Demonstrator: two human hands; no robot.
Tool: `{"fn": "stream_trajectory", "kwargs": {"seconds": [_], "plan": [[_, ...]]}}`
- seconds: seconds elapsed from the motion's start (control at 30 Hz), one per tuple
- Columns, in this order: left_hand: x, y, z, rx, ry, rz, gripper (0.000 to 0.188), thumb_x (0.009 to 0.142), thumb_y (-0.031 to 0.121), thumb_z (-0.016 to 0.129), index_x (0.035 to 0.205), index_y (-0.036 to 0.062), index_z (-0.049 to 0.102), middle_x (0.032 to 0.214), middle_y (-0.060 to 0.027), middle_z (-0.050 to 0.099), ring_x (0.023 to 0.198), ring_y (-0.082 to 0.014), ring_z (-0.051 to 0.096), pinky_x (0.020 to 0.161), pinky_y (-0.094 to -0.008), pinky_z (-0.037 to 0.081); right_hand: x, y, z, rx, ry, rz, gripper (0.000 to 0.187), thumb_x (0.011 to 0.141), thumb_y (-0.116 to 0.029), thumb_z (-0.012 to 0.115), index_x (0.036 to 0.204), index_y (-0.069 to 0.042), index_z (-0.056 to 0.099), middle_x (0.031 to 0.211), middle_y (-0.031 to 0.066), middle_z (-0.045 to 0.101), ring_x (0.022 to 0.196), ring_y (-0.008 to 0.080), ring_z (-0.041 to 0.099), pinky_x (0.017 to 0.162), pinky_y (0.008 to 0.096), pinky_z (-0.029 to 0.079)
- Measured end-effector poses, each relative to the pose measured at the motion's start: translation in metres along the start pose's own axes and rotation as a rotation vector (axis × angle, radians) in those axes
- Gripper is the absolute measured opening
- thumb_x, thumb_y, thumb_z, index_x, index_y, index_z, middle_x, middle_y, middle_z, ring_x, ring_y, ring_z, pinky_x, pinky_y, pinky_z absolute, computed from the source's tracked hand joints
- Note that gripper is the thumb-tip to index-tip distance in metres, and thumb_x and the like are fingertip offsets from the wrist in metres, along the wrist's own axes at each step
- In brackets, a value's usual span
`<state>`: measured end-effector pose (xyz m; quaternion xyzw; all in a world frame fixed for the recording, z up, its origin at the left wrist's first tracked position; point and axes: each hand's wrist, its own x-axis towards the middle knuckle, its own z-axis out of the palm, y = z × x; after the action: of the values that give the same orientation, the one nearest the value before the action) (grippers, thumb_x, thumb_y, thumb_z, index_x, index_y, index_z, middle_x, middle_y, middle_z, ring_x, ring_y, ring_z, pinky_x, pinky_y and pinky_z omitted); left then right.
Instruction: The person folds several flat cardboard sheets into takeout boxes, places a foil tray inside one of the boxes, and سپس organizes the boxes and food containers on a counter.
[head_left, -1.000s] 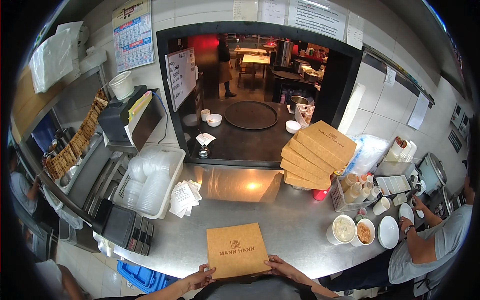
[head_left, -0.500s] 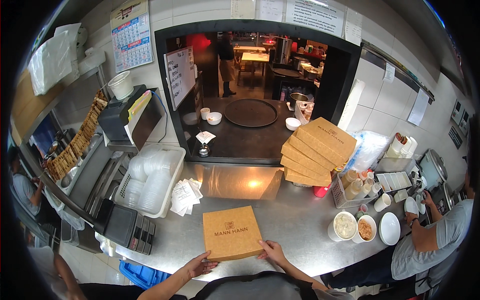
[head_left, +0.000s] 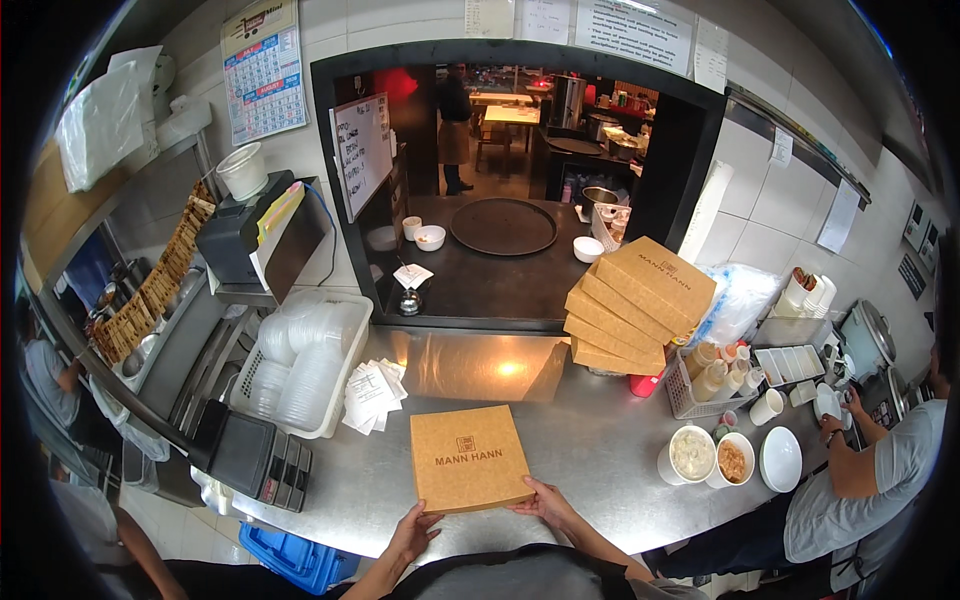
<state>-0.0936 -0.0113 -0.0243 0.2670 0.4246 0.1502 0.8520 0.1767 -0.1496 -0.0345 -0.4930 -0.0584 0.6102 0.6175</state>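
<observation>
A closed brown cardboard takeaway box (head_left: 468, 480) is in front of me at the near edge of the steel counter, its dark printed lid facing up. My left hand (head_left: 412, 532) has hold of its near left corner, the fingers reaching under the edge. At the near right corner my right hand (head_left: 547, 502) grips the box, the thumb by the lid's edge and the fingers partly hidden below. A leaning stack of similar boxes (head_left: 640, 300) stands farther back on the right.
Left on the counter (head_left: 560, 440) are paper slips (head_left: 374, 396) and a white basket (head_left: 335, 400) of clear plastic lids. On the right stand two filled tubs (head_left: 688, 455), a white bowl (head_left: 780, 459) and a sauce-bottle basket (head_left: 700, 400). A co-worker (head_left: 860, 480) handles white dishes there.
The box has shifted slightly up and to the right in the picture. My left hand has turned from lying palm-up beside the near left corner to gripping it; the right hand stays on its corner.
</observation>
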Motion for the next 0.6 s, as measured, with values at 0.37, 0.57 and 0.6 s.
{"fn": "stream_trajectory", "kwargs": {"seconds": [0.37, 0.57, 0.6], "plan": [[0.002, 0.018, 0.001, 0.181, 0.029, 0.009, 0.05, 0.087, 0.041, 0.059, 0.119, 0.0134, 0.033, 0.106, -0.0141, 0.063, 0.102, -0.0248, 0.059, 0.086, -0.0449, 0.042, 0.003, -0.021, 0.008, -0.672, 0.114, 0.011, 0.047, 0.087, -0.041, 0.059, 0.103, 0.003, 0.052, 0.077, 0.0124, 0.063, 0.07, 0.0213, 0.065, 0.062, 0.0296, 0.053], [-0.011, 0.025, -0.004, 0.128, 0.009, -0.103, 0.051, 0.077, 0.01, 0.073, 0.114, 0.0187, 0.04, 0.102, -0.0056, 0.061, 0.099, -0.02, 0.059, 0.083, -0.0406, 0.046, -0.001, -0.014, -0.018, -0.858, 0.047, -0.257, 0.033, 0.084, -0.027, 0.066, 0.103, -0.004, 0.052, 0.081, 0.0073, 0.062, 0.082, 0.0132, 0.059, 0.07, 0.027, 0.047], [-0.015, 0.021, -0.004, 0.155, -0.015, -0.042, 0.045, 0.078, 0.008, 0.071, 0.113, 0.0155, 0.043, 0.103, -0.0056, 0.061, 0.097, -0.018, 0.059, 0.083, -0.0365, 0.047, -0.011, -0.015, -0.016, -0.623, -0.016, -0.283, 0.035, 0.083, -0.019, 0.067, 0.109, -0.005, 0.048, 0.084, 0.0072, 0.061, 0.081, 0.0131, 0.059, 0.071, 0.0271, 0.047]]}}
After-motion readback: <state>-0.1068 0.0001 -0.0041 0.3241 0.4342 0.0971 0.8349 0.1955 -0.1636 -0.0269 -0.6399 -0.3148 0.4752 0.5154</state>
